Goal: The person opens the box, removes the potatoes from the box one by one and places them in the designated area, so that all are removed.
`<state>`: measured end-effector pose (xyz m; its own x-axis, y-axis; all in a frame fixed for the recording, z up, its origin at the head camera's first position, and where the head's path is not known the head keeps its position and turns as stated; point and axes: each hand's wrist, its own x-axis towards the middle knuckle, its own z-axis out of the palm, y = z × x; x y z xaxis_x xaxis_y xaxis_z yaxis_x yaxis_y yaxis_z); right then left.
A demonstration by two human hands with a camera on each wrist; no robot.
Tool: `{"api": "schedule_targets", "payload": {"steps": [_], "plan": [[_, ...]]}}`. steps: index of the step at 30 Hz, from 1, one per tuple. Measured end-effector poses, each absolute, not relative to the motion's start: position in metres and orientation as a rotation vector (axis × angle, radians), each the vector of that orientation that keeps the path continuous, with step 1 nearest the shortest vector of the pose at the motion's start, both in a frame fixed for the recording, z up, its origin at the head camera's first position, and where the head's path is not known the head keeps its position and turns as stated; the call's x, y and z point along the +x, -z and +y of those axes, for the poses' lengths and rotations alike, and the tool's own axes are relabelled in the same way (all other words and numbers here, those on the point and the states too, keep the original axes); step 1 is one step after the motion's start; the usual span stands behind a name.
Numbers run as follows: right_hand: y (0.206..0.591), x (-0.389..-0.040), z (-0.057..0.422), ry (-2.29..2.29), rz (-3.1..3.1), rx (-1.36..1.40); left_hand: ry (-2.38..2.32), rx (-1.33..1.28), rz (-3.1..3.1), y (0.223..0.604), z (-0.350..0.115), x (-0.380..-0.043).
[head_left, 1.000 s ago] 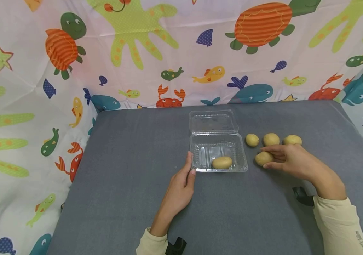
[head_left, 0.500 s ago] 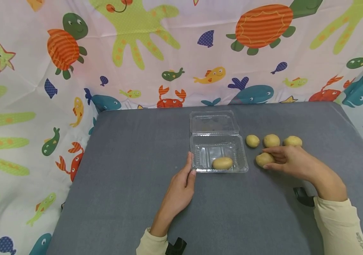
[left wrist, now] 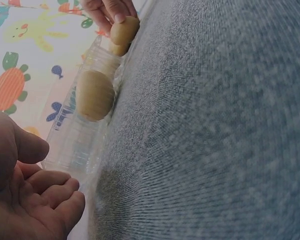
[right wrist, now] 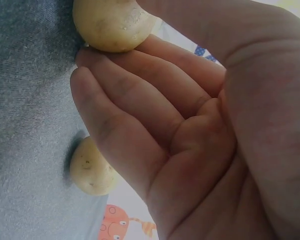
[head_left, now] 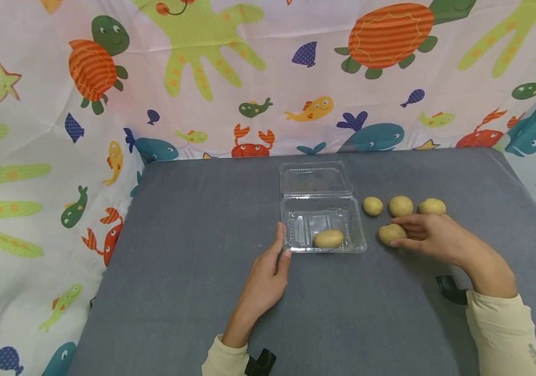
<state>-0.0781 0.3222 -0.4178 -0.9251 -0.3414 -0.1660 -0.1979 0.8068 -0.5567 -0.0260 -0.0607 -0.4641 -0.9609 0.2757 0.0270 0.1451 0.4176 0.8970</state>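
A clear plastic clamshell container (head_left: 317, 197) lies with its lid folded back, and one potato (head_left: 328, 239) rests in its base. My left hand (head_left: 265, 279) holds the near left corner of the container between thumb and fingers. To the right of the container, my right hand (head_left: 442, 240) grips another potato (head_left: 391, 236), thumb in front and fingers behind. In the right wrist view this gripped potato (right wrist: 112, 25) sits at the fingertips, close over the cloth. The left wrist view shows the potato in the container (left wrist: 95, 95) nearer than the gripped one (left wrist: 125, 31).
Behind the right hand, three more potatoes stand in a row: a small one (head_left: 373, 206), a middle one (head_left: 401, 206) and a right one (head_left: 432, 206). Grey cloth (head_left: 193, 224) covers the table. A curtain (head_left: 268, 78) with sea animals hangs along its back and sides.
The right hand and forearm have shifted very slightly to the right with the gripped potato. The left hand and the container stay as they were.
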Motion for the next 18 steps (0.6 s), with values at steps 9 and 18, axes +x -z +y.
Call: {"api": "schedule_targets", "payload": {"steps": [9, 18], "plan": [[0.422, -0.075, 0.329, 0.766, 2.774, -0.468, -1.565, 0.370, 2.539, 0.465, -0.061, -0.024], [0.417, -0.074, 0.333, 0.720, 2.829, -0.452, -1.554, 0.364, 2.548, 0.461, -0.060, -0.025]]}}
